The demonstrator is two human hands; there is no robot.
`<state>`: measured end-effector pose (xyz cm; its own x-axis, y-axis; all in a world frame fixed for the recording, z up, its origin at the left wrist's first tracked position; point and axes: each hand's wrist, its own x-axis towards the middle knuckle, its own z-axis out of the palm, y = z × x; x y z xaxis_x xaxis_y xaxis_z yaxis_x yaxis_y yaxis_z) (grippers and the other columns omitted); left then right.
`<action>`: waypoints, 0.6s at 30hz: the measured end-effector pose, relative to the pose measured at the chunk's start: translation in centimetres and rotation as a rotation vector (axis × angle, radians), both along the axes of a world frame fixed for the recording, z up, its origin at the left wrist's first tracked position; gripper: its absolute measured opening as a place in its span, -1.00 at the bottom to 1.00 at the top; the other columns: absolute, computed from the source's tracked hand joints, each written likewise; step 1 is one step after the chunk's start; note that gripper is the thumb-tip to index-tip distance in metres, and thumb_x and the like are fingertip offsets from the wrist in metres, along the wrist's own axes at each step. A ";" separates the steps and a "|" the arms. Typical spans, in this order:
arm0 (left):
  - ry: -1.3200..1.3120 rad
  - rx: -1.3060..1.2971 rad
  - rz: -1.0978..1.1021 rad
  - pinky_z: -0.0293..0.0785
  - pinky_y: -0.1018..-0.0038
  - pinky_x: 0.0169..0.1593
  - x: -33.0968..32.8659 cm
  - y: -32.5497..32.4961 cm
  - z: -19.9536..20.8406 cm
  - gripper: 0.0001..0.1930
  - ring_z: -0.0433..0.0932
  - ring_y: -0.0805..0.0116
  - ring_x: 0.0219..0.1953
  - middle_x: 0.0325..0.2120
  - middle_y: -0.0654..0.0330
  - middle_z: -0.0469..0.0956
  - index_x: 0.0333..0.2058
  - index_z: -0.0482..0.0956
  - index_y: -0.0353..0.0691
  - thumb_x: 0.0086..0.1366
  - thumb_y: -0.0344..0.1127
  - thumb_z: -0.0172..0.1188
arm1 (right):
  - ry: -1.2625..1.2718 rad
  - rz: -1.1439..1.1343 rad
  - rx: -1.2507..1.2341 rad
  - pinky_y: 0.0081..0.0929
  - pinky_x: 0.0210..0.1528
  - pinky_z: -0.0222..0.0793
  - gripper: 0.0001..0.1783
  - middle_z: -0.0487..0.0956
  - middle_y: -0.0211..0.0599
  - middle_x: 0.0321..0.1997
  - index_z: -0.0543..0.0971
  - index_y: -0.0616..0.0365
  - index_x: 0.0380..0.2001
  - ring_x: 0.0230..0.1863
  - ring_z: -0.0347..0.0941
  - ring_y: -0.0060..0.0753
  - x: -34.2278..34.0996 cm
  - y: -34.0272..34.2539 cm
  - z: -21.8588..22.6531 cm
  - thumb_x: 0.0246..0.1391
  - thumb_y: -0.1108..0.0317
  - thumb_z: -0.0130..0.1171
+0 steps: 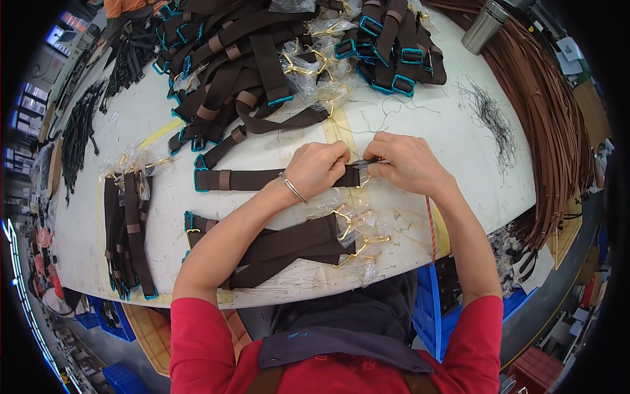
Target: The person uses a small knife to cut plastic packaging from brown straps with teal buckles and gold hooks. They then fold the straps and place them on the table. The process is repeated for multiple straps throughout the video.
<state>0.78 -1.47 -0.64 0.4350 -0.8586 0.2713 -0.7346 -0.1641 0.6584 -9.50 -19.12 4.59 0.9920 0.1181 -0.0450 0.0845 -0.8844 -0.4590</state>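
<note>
A dark brown webbing strap lies flat across the table, with a teal buckle at its left end and a brown keeper loop. My left hand is closed on the strap near its right end, fingertips pinched together. My right hand is closed on a small, slim, dark pointed tool, which reaches toward the strap end; fingers hide most of it. Below the strap end a bit of gold metal shows. Nearer me lie more brown straps with gold clasps in clear plastic.
A heap of brown straps with teal buckles covers the far side. Several straps lie at left. Loose black threads, a steel flask and long brown strips are at right. Blue bins stand below the near edge.
</note>
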 end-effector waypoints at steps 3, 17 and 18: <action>-0.011 -0.009 0.000 0.37 0.37 -0.49 0.0 -0.1 0.0 -0.96 0.49 0.11 -0.61 -0.65 0.03 0.48 -0.46 0.44 -0.29 0.08 -0.46 0.04 | 0.012 0.003 0.002 -0.31 -0.26 0.31 -0.87 0.50 -0.36 -0.35 0.52 0.11 -0.44 -0.27 0.44 -0.25 0.3 0.1 0.2 -0.13 0.34 0.13; 0.001 -0.013 -0.003 0.38 0.36 -0.50 -0.1 -0.2 0.3 -0.97 0.48 0.10 -0.61 -0.66 0.04 0.47 -0.45 0.41 -0.28 0.09 -0.48 0.03 | 0.002 0.015 0.001 -0.30 -0.26 0.32 -0.90 0.51 -0.36 -0.37 0.53 0.09 -0.49 -0.28 0.44 -0.23 0.8 0.0 -0.3 -0.17 0.39 0.12; 0.000 -0.010 0.000 0.37 0.36 -0.49 -0.1 -0.1 0.3 -0.97 0.48 0.10 -0.61 -0.66 0.04 0.47 -0.45 0.41 -0.28 0.09 -0.48 0.03 | 0.006 0.016 0.007 -0.30 -0.26 0.32 -0.90 0.51 -0.37 -0.37 0.53 0.09 -0.49 -0.28 0.44 -0.23 0.9 0.0 -0.3 -0.17 0.39 0.12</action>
<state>0.68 -1.59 -0.38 0.4346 -0.8559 0.2802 -0.7348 -0.1570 0.6599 -8.64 -19.08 4.27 0.9897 0.1344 -0.0499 0.0960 -0.8797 -0.4657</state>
